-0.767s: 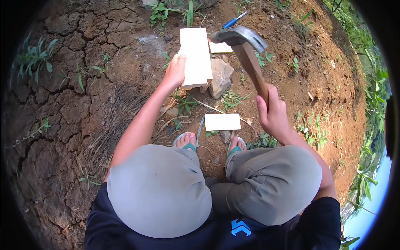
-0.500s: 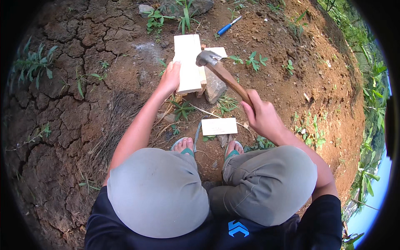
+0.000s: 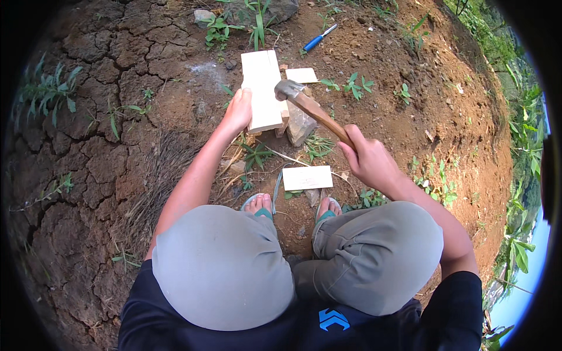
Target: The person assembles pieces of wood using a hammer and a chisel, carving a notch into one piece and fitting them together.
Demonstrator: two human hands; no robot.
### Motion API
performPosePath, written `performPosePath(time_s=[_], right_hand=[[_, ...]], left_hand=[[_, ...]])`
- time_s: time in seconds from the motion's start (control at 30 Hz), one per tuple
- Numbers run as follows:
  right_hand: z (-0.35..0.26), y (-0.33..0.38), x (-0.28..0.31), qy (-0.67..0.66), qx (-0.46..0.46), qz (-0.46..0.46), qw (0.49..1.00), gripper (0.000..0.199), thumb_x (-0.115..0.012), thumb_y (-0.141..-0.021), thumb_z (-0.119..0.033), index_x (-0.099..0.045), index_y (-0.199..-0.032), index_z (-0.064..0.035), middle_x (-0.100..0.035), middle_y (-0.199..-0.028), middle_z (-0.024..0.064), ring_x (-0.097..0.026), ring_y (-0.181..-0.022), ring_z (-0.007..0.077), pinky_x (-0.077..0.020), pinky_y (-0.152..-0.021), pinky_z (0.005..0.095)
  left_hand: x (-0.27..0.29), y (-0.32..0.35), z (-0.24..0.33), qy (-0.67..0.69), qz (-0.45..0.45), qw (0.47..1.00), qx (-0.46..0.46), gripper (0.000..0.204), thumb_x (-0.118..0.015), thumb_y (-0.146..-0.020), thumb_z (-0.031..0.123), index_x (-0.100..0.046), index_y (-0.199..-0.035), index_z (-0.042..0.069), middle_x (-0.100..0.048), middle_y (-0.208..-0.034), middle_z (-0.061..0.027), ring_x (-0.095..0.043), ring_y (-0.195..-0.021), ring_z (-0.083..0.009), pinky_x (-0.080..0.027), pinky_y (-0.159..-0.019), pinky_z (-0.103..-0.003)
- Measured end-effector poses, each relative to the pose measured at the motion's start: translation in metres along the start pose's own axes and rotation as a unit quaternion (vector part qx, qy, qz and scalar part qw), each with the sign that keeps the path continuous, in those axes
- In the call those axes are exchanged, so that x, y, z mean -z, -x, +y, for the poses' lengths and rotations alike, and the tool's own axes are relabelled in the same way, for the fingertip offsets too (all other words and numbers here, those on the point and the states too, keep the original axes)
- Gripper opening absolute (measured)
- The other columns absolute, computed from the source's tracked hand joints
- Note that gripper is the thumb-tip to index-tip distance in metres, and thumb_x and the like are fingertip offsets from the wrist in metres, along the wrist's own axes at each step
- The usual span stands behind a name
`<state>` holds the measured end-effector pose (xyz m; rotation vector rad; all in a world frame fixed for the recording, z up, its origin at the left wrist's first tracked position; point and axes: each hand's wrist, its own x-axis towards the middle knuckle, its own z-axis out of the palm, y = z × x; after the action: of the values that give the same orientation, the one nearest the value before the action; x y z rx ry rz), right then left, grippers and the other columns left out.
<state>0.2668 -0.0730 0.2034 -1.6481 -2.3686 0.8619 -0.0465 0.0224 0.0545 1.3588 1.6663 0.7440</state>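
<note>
I squat on cracked brown soil. My left hand [image 3: 237,110] presses on the left edge of a pale wooden plank [image 3: 261,88] that lies across a grey stone [image 3: 300,123]. My right hand [image 3: 367,159] is shut on the wooden handle of a claw hammer [image 3: 310,107]. Its metal head sits low at the plank's right edge. A smaller piece of pale wood [image 3: 307,178] lies on the ground just ahead of my feet, and another small piece [image 3: 301,75] lies beyond the plank.
A blue-handled tool [image 3: 319,39] lies on the dirt at the far side. A larger rock [image 3: 275,9] and green weeds [image 3: 234,26] stand behind the plank. Dry grass [image 3: 158,169] lies at my left. The ground drops off into greenery [image 3: 521,146] at right.
The hammer has swung down from its raised position toward the plank's right edge. My left hand has stayed on the plank.
</note>
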Motion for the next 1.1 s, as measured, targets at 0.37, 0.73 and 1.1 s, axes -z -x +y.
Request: performPosePath(time_s=[0.37,0.73,1.1], right_hand=[[0.004,0.015,-0.021,-0.079,-0.027,0.035,0.996,0.024,-0.056,-0.103,-0.029,-0.044,-0.113,-0.0102,-0.066,-0.070,0.0251,-0.065,-0.068,0.0496,-0.0514,-0.058,0.0594],[0.003,-0.004,-0.003,0.060,0.007,-0.047,0.997,0.022,-0.058,-0.102,-0.023,-0.046,-0.113,-0.0083,-0.064,-0.069,0.0238,-0.065,-0.065,0.0476,-0.0487,-0.053,0.0551],[-0.010,0.003,-0.015,-0.074,0.017,0.072,0.994,0.023,-0.055,-0.104,-0.031,-0.045,-0.111,-0.0107,-0.066,-0.072,0.0222,-0.066,-0.067,0.0470,-0.0514,-0.055,0.0567]], left_hand=[[0.002,-0.002,0.009,0.016,-0.036,0.997,0.069,0.059,-0.029,-0.111,0.043,-0.054,-0.132,-0.006,-0.065,-0.124,-0.0195,-0.061,-0.115,-0.0245,-0.044,-0.102,-0.038],[0.006,-0.008,-0.008,0.041,-0.007,0.998,0.053,0.058,-0.028,-0.111,0.042,-0.056,-0.130,-0.006,-0.065,-0.122,-0.0180,-0.061,-0.110,-0.0226,-0.045,-0.100,-0.038],[0.011,-0.016,0.000,0.039,-0.053,0.997,0.028,0.063,-0.027,-0.110,0.045,-0.055,-0.132,-0.007,-0.063,-0.129,-0.0251,-0.059,-0.125,-0.0343,-0.042,-0.107,-0.043]])
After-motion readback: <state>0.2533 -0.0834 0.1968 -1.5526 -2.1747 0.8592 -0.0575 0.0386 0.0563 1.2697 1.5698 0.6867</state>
